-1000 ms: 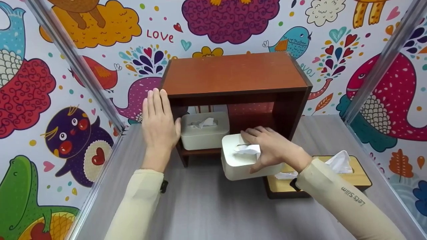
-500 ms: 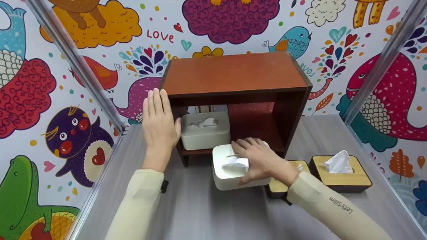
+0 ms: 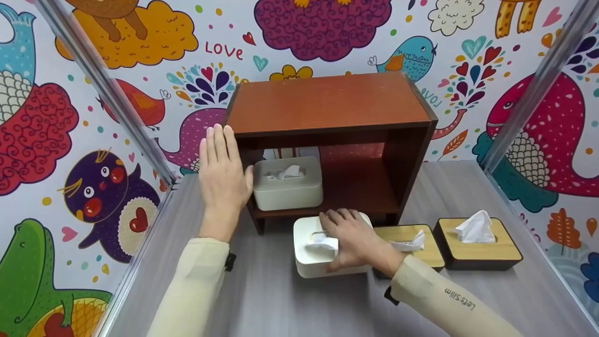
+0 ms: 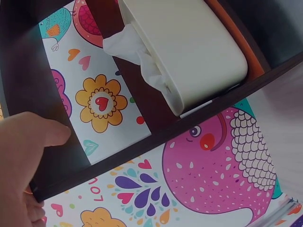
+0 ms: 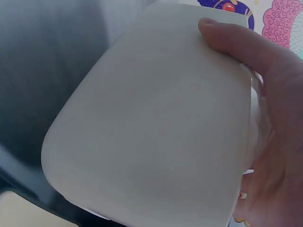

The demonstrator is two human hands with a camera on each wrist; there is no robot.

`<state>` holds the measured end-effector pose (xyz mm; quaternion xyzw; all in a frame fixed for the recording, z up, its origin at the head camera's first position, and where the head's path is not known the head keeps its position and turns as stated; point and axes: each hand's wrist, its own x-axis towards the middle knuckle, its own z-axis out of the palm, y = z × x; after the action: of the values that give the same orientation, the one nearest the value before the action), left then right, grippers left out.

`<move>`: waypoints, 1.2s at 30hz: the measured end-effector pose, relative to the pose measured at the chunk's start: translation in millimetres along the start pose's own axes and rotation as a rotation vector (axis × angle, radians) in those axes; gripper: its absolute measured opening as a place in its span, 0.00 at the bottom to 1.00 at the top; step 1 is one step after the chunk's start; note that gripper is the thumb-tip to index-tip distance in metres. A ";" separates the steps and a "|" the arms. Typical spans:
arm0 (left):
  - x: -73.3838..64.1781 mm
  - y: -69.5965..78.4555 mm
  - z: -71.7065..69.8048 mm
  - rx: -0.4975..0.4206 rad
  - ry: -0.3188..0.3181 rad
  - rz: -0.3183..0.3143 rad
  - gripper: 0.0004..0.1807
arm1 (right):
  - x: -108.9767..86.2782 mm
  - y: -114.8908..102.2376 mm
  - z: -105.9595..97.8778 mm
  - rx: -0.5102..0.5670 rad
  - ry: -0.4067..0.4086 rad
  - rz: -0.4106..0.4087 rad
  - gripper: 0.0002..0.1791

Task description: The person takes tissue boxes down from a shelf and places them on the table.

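Observation:
My right hand (image 3: 351,238) grips a white tissue box (image 3: 314,250) from above, fingers and thumb curled round its edges (image 5: 142,123); the box is low at the grey table in front of the shelf. My left hand (image 3: 223,178) lies flat, fingers straight, against the left outer side of the brown wooden shelf (image 3: 327,107). Inside the shelf, on its left half, stands a second white tissue box (image 3: 288,183), also seen in the left wrist view (image 4: 189,47) with a tissue poking out. The shelf's right half holds nothing.
Two dark tissue boxes with wooden lids stand on the grey table (image 3: 290,304) right of the shelf: one (image 3: 409,243) next to my right wrist, one (image 3: 477,243) further right. Colourful cartoon walls with metal posts enclose the table on three sides.
My right hand has drawn the white tissue box out of the shelf's right half, toward me and down to the table. The left hand has stayed on the shelf's side.

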<state>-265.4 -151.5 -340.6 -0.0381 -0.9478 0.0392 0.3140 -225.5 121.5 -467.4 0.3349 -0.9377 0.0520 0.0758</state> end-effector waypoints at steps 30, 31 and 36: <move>-0.1 1.6 -0.4 0.003 -0.007 -0.012 0.54 | -8.4 2.9 54.5 0.037 -0.078 0.109 0.67; -0.1 1.6 -0.5 0.005 -0.010 -0.012 0.54 | -8.1 2.8 55.1 0.037 -0.082 0.111 0.67; -0.2 1.6 0.2 0.008 -0.006 -0.013 0.54 | -7.1 3.5 59.9 0.038 -0.095 0.115 0.68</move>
<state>-265.3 -150.0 -341.0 -0.0305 -0.9488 0.0409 0.3116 -228.6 119.7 -527.7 0.2839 -0.9568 0.0582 0.0216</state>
